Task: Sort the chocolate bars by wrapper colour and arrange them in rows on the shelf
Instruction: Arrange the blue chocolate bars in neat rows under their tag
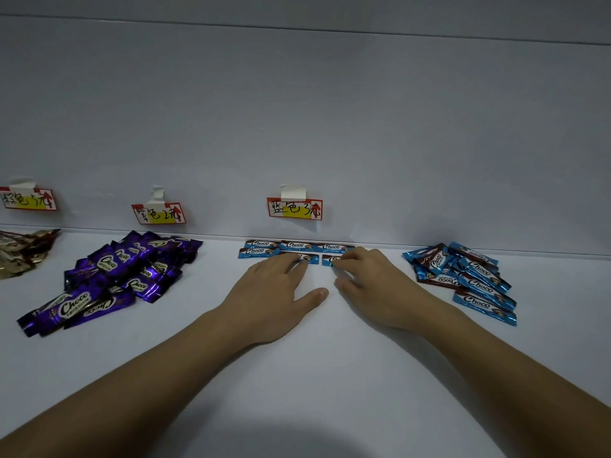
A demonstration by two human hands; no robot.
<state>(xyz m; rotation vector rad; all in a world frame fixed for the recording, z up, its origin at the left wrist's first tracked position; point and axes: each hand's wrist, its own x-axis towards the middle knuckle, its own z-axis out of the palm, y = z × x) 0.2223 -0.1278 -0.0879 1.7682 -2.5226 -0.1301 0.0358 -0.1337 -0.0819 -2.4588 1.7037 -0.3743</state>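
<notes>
On the flat white shelf (297, 375), a row of blue-wrapped chocolate bars (297, 246) lies far centre against the white back wall (330, 110), below the handwritten paper price label (294, 208). The left hand (274, 289) and right hand (373, 282) rest just before that row, touching its nearer bars. A loose pile of blue-wrapped chocolate bars (469, 279) lies right; a heap of purple-wrapped chocolate bars (115, 276) lies left, gold crinkled wrappers (23, 252) farther left.

A plain white wall (297, 110) fills the upper half of my view, meeting the white shelf (297, 375) along a seam across the middle of the frame. Three taped paper labels (294, 208) with handwriting and red arrows hang low on the wall, left to centre. The light is dim and bluish, with soft shadows.
</notes>
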